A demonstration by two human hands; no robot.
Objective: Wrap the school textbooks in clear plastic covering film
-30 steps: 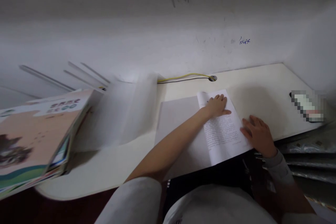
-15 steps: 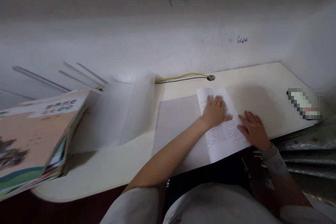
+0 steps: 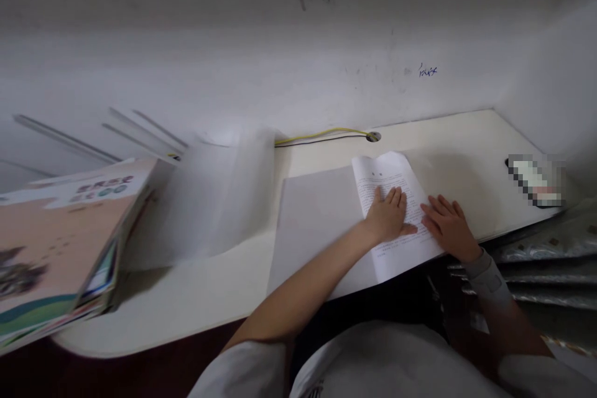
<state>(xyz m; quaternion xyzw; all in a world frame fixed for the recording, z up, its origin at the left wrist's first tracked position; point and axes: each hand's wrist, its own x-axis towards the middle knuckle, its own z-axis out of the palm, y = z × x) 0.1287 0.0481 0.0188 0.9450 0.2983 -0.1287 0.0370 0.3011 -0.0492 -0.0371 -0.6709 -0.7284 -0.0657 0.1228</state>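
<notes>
Down the page, toward the person, the left hand [image 3: 388,217] has slid since a second ago, and a short heading now shows above its fingertips. That hand lies flat with its fingers spread, pressing or resting on the printed page and grasping nothing. At three o'clock from it, the right hand [image 3: 451,227] is likewise unclenched, its thumb and fingertips at the page's right edge and its palm low; a grey wristband [image 3: 486,270] circles the wrist.

Both hands are at the booklet [image 3: 398,261], which lies spread near the front edge of the white desk [image 3: 186,301], its top curling up a little. Its plain grey side [image 3: 308,217] extends toward nine o'clock, partly under the left forearm.

Farther out, a cable hole [image 3: 373,137] sits at twelve o'clock, with a yellow cable [image 3: 317,132] running from it toward ten. Between nine and ten stands a pale, blurred sheet [image 3: 214,199]; beyond it, at nine, is a book stack [image 3: 60,230]. Toward two to three lies a pixelated, dark-edged object [image 3: 536,183]. Blue handwriting [image 3: 428,71] marks the wall near half past twelve.
</notes>
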